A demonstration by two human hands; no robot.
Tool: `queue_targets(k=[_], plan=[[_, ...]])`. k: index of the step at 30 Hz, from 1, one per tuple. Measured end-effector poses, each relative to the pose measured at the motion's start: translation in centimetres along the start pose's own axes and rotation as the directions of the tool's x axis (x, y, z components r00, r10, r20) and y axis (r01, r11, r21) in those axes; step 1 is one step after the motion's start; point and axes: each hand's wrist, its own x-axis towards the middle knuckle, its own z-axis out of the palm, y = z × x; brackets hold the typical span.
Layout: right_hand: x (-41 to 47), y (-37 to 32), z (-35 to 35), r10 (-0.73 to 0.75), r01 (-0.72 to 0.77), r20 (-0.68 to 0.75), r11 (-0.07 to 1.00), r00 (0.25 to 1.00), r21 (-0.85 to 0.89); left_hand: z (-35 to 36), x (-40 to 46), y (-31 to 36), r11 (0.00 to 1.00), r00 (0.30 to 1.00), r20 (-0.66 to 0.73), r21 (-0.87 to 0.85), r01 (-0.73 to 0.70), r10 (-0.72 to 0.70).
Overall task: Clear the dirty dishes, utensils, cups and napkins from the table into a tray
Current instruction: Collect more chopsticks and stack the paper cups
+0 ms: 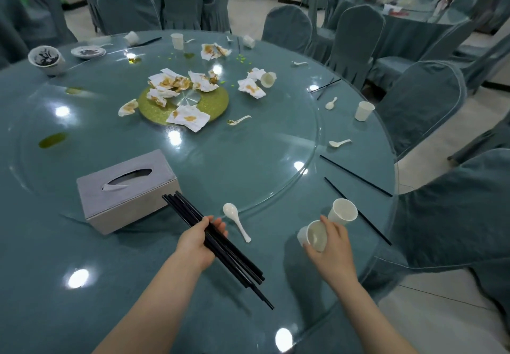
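While soiled napkins (179,83) litter the round table (82,298) at upper centre, left hand (200,239) clutches bundled black chopsticks (220,246), right hand (331,246) grips two paper cups (317,236), lower frame.

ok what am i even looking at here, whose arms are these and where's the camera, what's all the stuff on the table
There is no machine: these are a person's bare arms, filmed by one wide-angle camera worn on the head, looking down. The left hand grips a bundle of black chopsticks. The right hand holds a white paper cup, with a second cup just beyond its fingers. On the round table lie a white spoon, a grey tissue box, stained napkins, loose chopsticks and more cups and spoons.
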Motion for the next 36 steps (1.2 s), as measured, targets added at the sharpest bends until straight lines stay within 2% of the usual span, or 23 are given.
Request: queue_targets(k=[6,9,13,17,21,29,36], plan=[[6.6,1.2,-2.9,0.074,-0.049,-0.248,0.993,0.966,0.108,4.5,2.1,0.8,1.000,1.000,0.008,0.017,-0.018,0.018],[8.9,2.1,-3.7,0.128,-0.098,-0.306,0.989,0.944,0.110,6.1,3.2,0.8,0.999,1.000,0.000,0.038,-0.019,0.019],[10.6,4.1,-3.4,0.226,-0.234,-0.225,0.972,0.948,-0.010,7.6,4.8,0.3,0.997,1.000,-0.021,0.071,-0.012,0.013],[11.0,6.1,-2.1,0.235,-0.246,-0.126,0.966,0.964,-0.081,8.1,6.0,-0.1,0.996,0.999,-0.047,0.090,0.000,0.004],[10.4,7.3,-1.1,0.236,-0.236,0.018,0.972,0.972,0.004,8.0,6.3,-0.4,0.995,0.999,-0.053,0.094,0.017,-0.012],[6.8,6.5,-1.5,0.204,-0.210,0.104,0.976,0.973,0.055,6.0,4.1,-0.5,0.998,1.000,-0.007,0.062,0.027,-0.026],[-0.2,5.5,-2.9,0.207,-0.213,0.089,0.975,0.974,0.061,2.1,1.6,-2.4,0.997,0.996,0.046,0.014,0.076,-0.077]])
